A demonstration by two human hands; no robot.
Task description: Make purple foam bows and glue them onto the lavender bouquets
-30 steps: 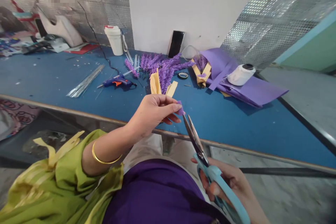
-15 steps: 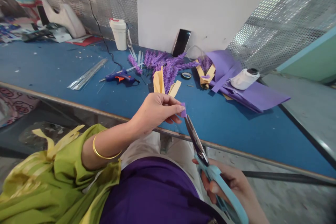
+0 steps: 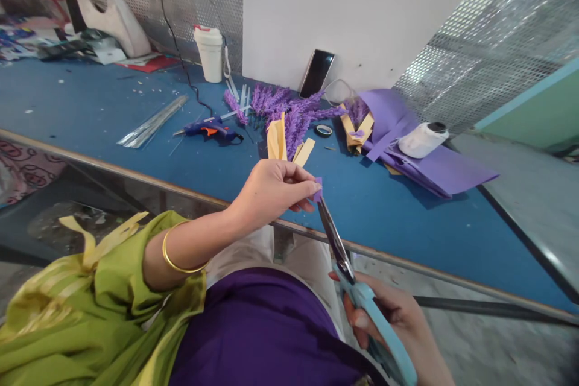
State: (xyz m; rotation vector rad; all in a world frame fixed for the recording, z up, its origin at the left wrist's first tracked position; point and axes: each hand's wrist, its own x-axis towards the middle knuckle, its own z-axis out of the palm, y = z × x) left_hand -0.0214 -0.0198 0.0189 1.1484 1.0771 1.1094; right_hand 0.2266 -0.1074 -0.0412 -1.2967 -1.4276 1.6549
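A small purple piece of paper (image 3: 318, 189) is pinched between the thumb and fingers of my left hand (image 3: 283, 190), above the table's front edge. My right hand (image 3: 389, 313) is wrapped round the light blue handles of a pair of scissors (image 3: 337, 244). The blade tips point up and away from me and meet the lower edge of the purple piece; the blades look almost closed. Just beyond my left hand lie purple lavender stems (image 3: 296, 126) with cream paper strips (image 3: 277, 139) at their near end, partly hidden by the hand.
On the blue table (image 3: 226, 175) are a glue gun (image 3: 210, 128), clear glue sticks (image 3: 154, 122), a white cup (image 3: 210, 54), a tape roll (image 3: 323, 130) and a leaning phone (image 3: 317, 72). To the right, a white thread spool (image 3: 423, 139) lies on a purple-wrapped bouquet (image 3: 393, 114).
The scissors have tilted slightly, their handles shifting a little left with my right hand. My left hand keeps its pinch on the purple piece. The camera view has shifted slightly.
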